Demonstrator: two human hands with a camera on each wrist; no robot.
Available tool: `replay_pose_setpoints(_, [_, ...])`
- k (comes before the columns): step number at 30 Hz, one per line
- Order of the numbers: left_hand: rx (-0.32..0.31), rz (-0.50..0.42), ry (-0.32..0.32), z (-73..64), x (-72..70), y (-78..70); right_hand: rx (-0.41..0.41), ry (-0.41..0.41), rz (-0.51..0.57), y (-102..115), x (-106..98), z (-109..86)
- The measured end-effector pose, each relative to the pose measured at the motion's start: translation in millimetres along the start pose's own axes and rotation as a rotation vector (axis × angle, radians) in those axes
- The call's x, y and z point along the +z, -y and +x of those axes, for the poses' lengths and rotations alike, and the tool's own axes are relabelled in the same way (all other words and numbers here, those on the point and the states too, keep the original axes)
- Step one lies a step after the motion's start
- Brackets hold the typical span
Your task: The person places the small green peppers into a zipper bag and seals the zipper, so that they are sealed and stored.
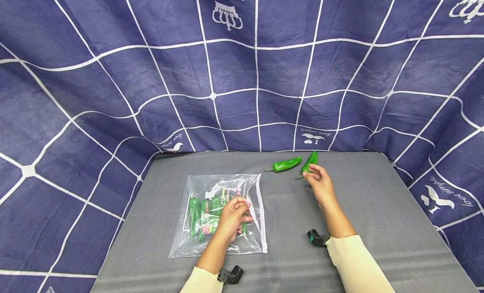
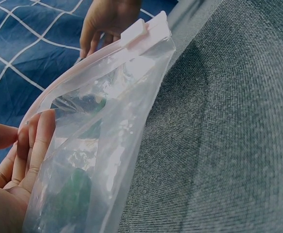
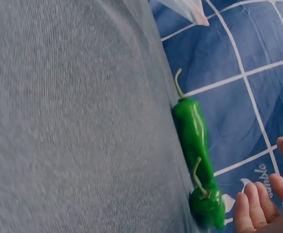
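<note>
A clear zip bag with printed markings lies on the grey table, green peppers showing through its plastic. My left hand pinches the bag's edge near its zip strip between thumb and fingers, lifting that side, as the left wrist view shows. Two loose green peppers with long stems rest at the back of the table. My right hand is at the right-hand pepper, fingertips overlapping it in the head view. In the right wrist view its thumb and fingers are spread beside that pepper. The other pepper lies just left.
A white slider sits at the near end of the bag's zip. The grey cloth-covered table ends at a blue curtain with white grid lines, which hangs behind and along both sides.
</note>
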State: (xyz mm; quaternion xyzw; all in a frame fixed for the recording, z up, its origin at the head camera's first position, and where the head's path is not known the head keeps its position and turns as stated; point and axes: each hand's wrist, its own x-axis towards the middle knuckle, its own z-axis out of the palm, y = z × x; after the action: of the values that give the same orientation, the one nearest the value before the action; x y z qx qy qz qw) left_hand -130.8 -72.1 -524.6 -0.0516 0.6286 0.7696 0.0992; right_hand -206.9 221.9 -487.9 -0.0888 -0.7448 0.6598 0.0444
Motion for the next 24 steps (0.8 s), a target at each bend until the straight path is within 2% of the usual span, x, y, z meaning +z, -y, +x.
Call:
replay_pose_setpoints(5, [0.020, -0.039, 0.006, 0.5, 0.2, 0.6, 0.038, -0.035, 0.006, 4.4, -4.8, 3.2])
replay_pose_setpoints(12, [0.005, -0.011, 0.010, -0.6, -0.2, 0.3, 0.023, -0.087, -0.014, -11.1, -10.3, 16.7])
replay_pose_setpoints(17, [0.015, -0.009, 0.011, -0.2, 0.0, 0.2, 0.006, -0.097, -0.035, -15.3, -12.2, 22.4])
replay_pose_setpoints(24, [0.027, -0.028, 0.009, 0.2, -0.2, -0.3, 0.039, -0.103, -0.048, -17.1, -14.0, 28.5])
